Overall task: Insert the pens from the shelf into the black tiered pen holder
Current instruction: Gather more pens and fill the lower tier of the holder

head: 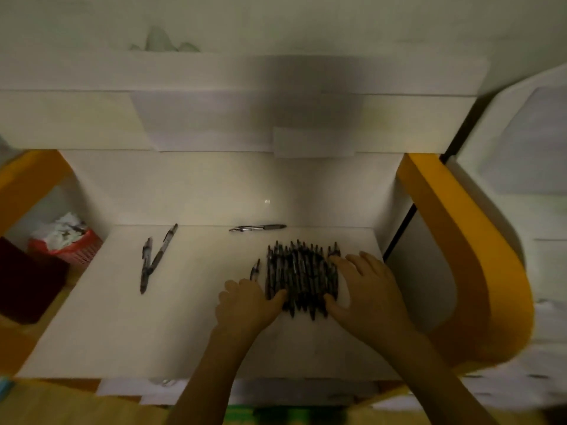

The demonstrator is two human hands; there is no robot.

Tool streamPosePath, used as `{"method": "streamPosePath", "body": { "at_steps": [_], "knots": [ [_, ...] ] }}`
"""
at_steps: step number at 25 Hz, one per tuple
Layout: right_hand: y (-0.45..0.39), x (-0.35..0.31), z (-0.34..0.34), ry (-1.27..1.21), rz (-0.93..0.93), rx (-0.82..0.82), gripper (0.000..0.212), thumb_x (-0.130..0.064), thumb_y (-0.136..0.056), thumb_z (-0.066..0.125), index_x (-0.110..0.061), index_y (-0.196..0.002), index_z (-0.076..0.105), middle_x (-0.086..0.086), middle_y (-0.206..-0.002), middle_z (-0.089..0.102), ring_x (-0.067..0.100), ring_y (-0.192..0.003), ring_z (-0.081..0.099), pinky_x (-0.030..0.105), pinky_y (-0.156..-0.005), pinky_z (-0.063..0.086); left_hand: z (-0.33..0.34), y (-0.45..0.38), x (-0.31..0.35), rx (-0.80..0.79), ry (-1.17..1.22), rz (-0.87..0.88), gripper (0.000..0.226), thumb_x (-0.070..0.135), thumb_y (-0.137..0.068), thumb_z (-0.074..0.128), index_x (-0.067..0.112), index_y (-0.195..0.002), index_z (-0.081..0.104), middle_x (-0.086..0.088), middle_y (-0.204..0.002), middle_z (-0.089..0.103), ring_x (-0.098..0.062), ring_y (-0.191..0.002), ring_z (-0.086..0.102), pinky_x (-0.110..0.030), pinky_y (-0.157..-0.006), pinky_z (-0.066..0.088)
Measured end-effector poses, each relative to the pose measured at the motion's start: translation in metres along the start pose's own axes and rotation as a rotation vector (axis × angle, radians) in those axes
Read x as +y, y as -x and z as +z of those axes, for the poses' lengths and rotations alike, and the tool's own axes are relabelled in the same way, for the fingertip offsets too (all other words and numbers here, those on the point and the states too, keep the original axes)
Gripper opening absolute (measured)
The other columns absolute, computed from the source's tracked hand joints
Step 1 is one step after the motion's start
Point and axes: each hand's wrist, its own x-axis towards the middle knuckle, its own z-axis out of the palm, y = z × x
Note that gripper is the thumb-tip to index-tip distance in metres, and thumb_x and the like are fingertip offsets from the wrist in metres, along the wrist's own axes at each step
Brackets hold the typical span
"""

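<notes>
A bunch of several black pens point(299, 277) lies side by side on the white shelf point(122, 317), right of the middle. My left hand point(245, 305) presses against the bunch's left side, its thumb on the pens. My right hand point(365, 289) lies against the right side with the fingers spread and the thumb at the pens' near ends. One pen point(255, 269) sits just left of the bunch. Two more pens point(156, 259) lie crossed at the left, and a single pen point(257, 227) lies along the back edge. The black tiered pen holder is not in view.
The shelf has a white back wall point(230, 185) and orange side frames point(460, 240). A red basket point(69, 243) with crumpled white paper and a dark box point(27, 280) stand beyond the left edge. A white upper shelf point(214, 118) overhangs.
</notes>
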Motion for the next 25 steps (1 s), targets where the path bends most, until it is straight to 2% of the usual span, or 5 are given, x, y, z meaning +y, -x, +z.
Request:
{"method": "streamPosePath", "body": {
  "at_steps": [5, 11, 17, 20, 25],
  "knots": [
    [0.002, 0.006, 0.000, 0.002, 0.015, 0.010, 0.070, -0.057, -0.077, 0.053, -0.025, -0.138, 0.047, 0.001, -0.133, 0.055, 0.029, -0.133, 0.040, 0.050, -0.109, 0.035, 0.009, -0.017, 0.016, -0.071, 0.085, 0.044, 0.073, 0.068, -0.084, 0.051, 0.005, -0.121, 0.052, -0.020, -0.129, 0.039, -0.034, -0.116, 0.043, -0.039, -0.099, 0.042],
    [-0.004, 0.016, -0.006, 0.028, 0.003, 0.001, 0.067, -0.056, -0.079, 0.052, -0.028, -0.138, 0.046, -0.002, -0.135, 0.052, 0.027, -0.136, 0.036, 0.046, -0.113, 0.030, 0.012, -0.033, 0.034, 0.006, 0.172, 0.064, 0.072, 0.056, -0.078, 0.067, 0.007, -0.125, 0.044, -0.017, -0.124, 0.038, -0.033, -0.114, 0.043, -0.040, -0.094, 0.047],
    [-0.008, 0.014, -0.007, 0.020, -0.027, -0.012, 0.068, -0.055, -0.077, 0.053, -0.026, -0.138, 0.047, 0.000, -0.135, 0.053, 0.028, -0.135, 0.037, 0.049, -0.113, 0.031, 0.010, -0.044, 0.043, -0.009, 0.126, -0.004, 0.091, 0.050, -0.064, 0.082, 0.005, -0.128, 0.035, -0.015, -0.124, 0.043, -0.030, -0.112, 0.049, -0.038, -0.092, 0.048],
    [-0.012, 0.012, -0.007, 0.024, -0.043, -0.012, 0.068, -0.055, -0.077, 0.054, -0.026, -0.138, 0.047, 0.001, -0.137, 0.052, 0.027, -0.137, 0.036, 0.049, -0.113, 0.029, 0.008, -0.049, 0.048, -0.039, 0.155, -0.011, 0.089, 0.042, -0.064, 0.084, 0.003, -0.127, 0.034, -0.014, -0.119, 0.045, -0.025, -0.105, 0.052, -0.032, -0.080, 0.050],
    [-0.018, 0.012, -0.009, 0.032, -0.073, -0.010, 0.067, -0.056, -0.077, 0.051, -0.026, -0.137, 0.048, 0.002, -0.137, 0.052, 0.029, -0.137, 0.036, 0.049, -0.113, 0.029, 0.004, -0.061, 0.046, -0.092, 0.203, 0.033, 0.057, 0.038, -0.068, 0.080, 0.005, -0.105, 0.050, -0.006, -0.089, 0.051, -0.011, -0.063, 0.048, -0.022, -0.045, 0.039]
  ]
}}
